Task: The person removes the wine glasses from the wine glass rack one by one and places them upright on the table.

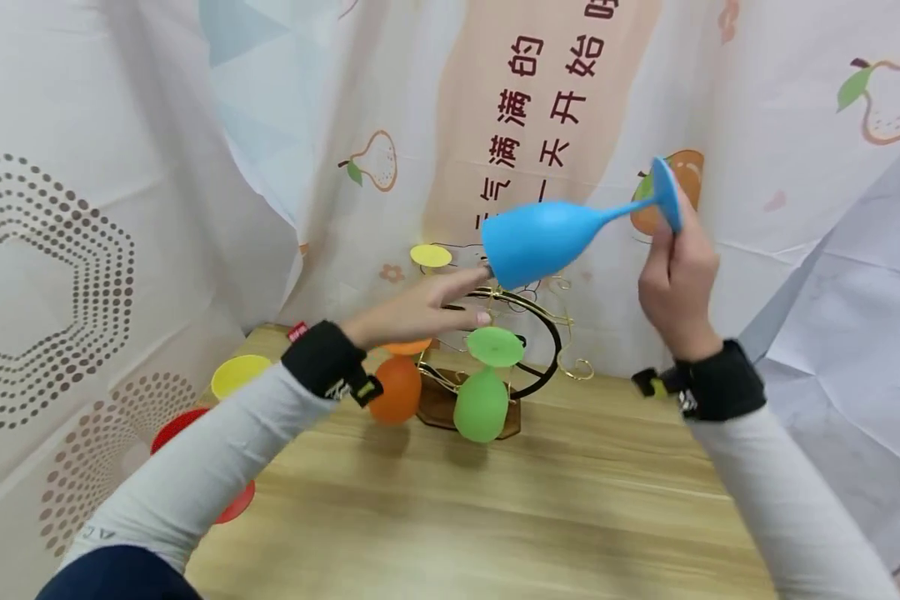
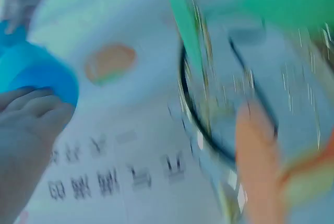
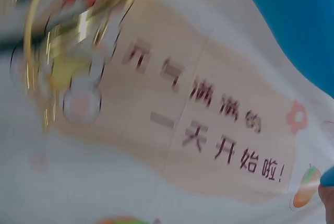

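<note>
In the air above the wooden surface (image 1: pixel 592 500), toward its far edge, the blue glass (image 1: pixel 543 242) lies tilted, mouth to the left, foot raised to the right. The right hand (image 1: pixel 682 283) pinches that foot between thumb and fingers, probably to leave the stem and bowl free. The left hand (image 1: pixel 427 307) has its fingers stretched out and thumb apart, gripping nothing; its fingertips are at the glass's mouth, perhaps to steady it, though whether inside I cannot tell. Near the far edge, left of its middle, stands a rack (image 1: pixel 556 337) of black ring and gold wire. At it, the green glass (image 1: pixel 482 404) and orange glass (image 1: pixel 396 392) are upside down, presumably because it hangs them by the foot; a yellow foot (image 1: pixel 431 255) shows behind. By the left edge, partly behind the left sleeve (image 1: pixel 217 450), are a yellow disc (image 1: pixel 238 375) and red pieces (image 1: pixel 174 427).

The curtain (image 1: pixel 412 75) reads 元气满满的 and 一天开始啦! in the right wrist view. Lettering on the left wrist strap (image 1: pixel 321 358) is unreadable.
</note>
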Demonstrator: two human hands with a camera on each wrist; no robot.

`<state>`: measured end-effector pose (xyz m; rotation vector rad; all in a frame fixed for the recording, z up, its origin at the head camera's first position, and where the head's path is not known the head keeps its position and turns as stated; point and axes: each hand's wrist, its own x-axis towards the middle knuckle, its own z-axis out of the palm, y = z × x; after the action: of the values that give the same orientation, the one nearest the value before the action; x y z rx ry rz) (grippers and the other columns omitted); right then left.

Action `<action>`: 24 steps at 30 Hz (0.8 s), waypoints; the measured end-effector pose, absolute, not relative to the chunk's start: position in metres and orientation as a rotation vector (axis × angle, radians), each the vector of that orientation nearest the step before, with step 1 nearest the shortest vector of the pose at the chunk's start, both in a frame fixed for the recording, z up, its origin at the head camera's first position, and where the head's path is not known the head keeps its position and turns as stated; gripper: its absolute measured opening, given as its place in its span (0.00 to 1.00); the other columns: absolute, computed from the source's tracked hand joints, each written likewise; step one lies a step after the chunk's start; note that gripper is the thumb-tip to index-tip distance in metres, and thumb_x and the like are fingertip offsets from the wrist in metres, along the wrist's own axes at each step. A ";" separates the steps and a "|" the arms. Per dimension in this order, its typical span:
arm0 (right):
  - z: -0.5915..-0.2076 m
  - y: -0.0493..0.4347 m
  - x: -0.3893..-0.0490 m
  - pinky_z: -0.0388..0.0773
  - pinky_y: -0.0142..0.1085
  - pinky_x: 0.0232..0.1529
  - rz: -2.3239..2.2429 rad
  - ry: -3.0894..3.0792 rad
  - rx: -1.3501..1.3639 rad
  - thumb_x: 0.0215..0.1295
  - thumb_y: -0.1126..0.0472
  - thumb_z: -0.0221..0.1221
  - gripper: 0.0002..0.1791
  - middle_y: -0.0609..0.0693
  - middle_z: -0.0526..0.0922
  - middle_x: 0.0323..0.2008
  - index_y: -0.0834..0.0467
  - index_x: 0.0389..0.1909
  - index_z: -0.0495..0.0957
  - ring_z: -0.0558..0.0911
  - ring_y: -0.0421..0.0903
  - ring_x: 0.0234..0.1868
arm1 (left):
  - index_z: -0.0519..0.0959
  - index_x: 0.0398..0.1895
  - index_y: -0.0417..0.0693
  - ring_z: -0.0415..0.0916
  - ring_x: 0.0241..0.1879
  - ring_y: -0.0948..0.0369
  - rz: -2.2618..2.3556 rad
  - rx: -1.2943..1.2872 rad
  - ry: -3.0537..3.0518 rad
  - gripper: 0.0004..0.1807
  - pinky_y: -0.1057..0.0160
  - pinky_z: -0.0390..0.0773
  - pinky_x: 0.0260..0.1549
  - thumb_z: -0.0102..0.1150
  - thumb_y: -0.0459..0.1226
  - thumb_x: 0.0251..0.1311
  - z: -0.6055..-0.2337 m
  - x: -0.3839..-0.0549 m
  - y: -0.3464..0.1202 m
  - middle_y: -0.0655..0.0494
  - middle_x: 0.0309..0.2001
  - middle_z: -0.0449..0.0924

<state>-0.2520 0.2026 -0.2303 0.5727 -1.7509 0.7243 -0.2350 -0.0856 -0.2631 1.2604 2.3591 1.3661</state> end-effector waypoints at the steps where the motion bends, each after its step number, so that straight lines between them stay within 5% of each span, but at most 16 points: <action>1: -0.247 0.196 -0.242 0.65 0.28 0.36 0.803 -1.720 0.523 0.66 0.66 0.44 0.20 0.45 0.79 0.43 0.57 0.58 0.70 0.69 0.40 0.28 | 0.52 0.69 0.45 0.55 0.64 0.64 1.497 1.289 2.301 0.34 0.57 0.60 0.64 0.50 0.43 0.62 -0.273 -0.223 -0.087 0.51 0.69 0.54; 6: -0.335 0.158 -0.184 0.59 0.27 0.29 1.154 -1.639 0.406 0.65 0.69 0.45 0.16 0.45 0.64 0.24 0.65 0.52 0.73 0.59 0.37 0.22 | 0.67 0.57 0.34 0.72 0.51 0.60 1.921 1.402 2.168 0.25 0.62 0.76 0.49 0.57 0.31 0.56 -0.325 -0.159 -0.081 0.41 0.56 0.72; 9: -0.384 0.139 -0.150 0.68 0.25 0.35 1.301 -1.696 0.404 0.65 0.72 0.45 0.15 0.48 0.72 0.29 0.71 0.49 0.72 0.68 0.38 0.28 | 0.65 0.57 0.34 0.73 0.49 0.58 2.005 1.239 2.259 0.24 0.62 0.78 0.45 0.57 0.31 0.56 -0.358 -0.125 -0.079 0.40 0.54 0.72; 10: -0.398 0.138 -0.141 0.65 0.24 0.31 1.313 -1.730 0.404 0.65 0.73 0.44 0.15 0.46 0.67 0.26 0.73 0.49 0.72 0.65 0.37 0.25 | 0.64 0.59 0.35 0.72 0.50 0.58 2.010 1.173 2.271 0.25 0.62 0.78 0.46 0.56 0.32 0.57 -0.366 -0.118 -0.077 0.40 0.55 0.71; 14: -0.450 0.130 -0.108 0.71 0.23 0.49 1.444 -1.883 0.339 0.66 0.73 0.42 0.17 0.44 0.78 0.40 0.69 0.54 0.69 0.76 0.37 0.41 | 0.59 0.64 0.42 0.69 0.53 0.59 1.963 0.851 2.271 0.28 0.60 0.75 0.49 0.52 0.37 0.62 -0.400 -0.095 -0.078 0.44 0.59 0.68; 16: -0.470 0.124 -0.097 0.69 0.20 0.46 1.502 -1.953 0.325 0.66 0.73 0.41 0.19 0.49 0.78 0.43 0.67 0.57 0.67 0.75 0.35 0.41 | 0.60 0.63 0.42 0.70 0.52 0.59 1.913 0.772 2.269 0.26 0.58 0.75 0.49 0.51 0.39 0.63 -0.413 -0.089 -0.084 0.45 0.58 0.69; 17: -0.477 0.121 -0.093 0.68 0.22 0.52 1.539 -1.968 0.342 0.66 0.73 0.41 0.20 0.53 0.77 0.50 0.66 0.59 0.65 0.74 0.38 0.49 | 0.63 0.60 0.41 0.71 0.49 0.60 1.878 0.769 2.282 0.24 0.60 0.76 0.47 0.51 0.40 0.63 -0.415 -0.088 -0.087 0.47 0.53 0.73; 19: -0.483 0.116 -0.091 0.67 0.21 0.48 1.597 -1.978 0.440 0.65 0.75 0.41 0.22 0.59 0.76 0.46 0.67 0.61 0.63 0.74 0.38 0.44 | 0.69 0.53 0.39 0.73 0.39 0.63 1.796 0.830 2.325 0.18 0.64 0.76 0.39 0.50 0.40 0.63 -0.410 -0.088 -0.097 0.51 0.41 0.76; 22: -0.479 0.113 -0.095 0.66 0.26 0.58 1.712 -1.937 0.711 0.60 0.81 0.41 0.29 0.69 0.66 0.58 0.68 0.64 0.56 0.68 0.49 0.59 | 0.73 0.37 0.39 0.67 0.24 0.65 1.608 1.005 2.381 0.09 0.68 0.71 0.26 0.51 0.38 0.63 -0.385 -0.092 -0.121 0.58 0.22 0.67; 24: -0.477 0.114 -0.097 0.64 0.29 0.61 1.753 -1.937 0.881 0.56 0.83 0.43 0.33 0.70 0.63 0.60 0.70 0.65 0.52 0.66 0.53 0.61 | 0.72 0.32 0.40 0.64 0.20 0.66 1.439 1.100 2.417 0.07 0.69 0.68 0.23 0.51 0.37 0.62 -0.365 -0.096 -0.143 0.60 0.18 0.61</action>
<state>-0.0970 0.1141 -0.4767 0.8814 -1.9372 1.7531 -0.0961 -0.1426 -0.3652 1.1001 2.4166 1.4388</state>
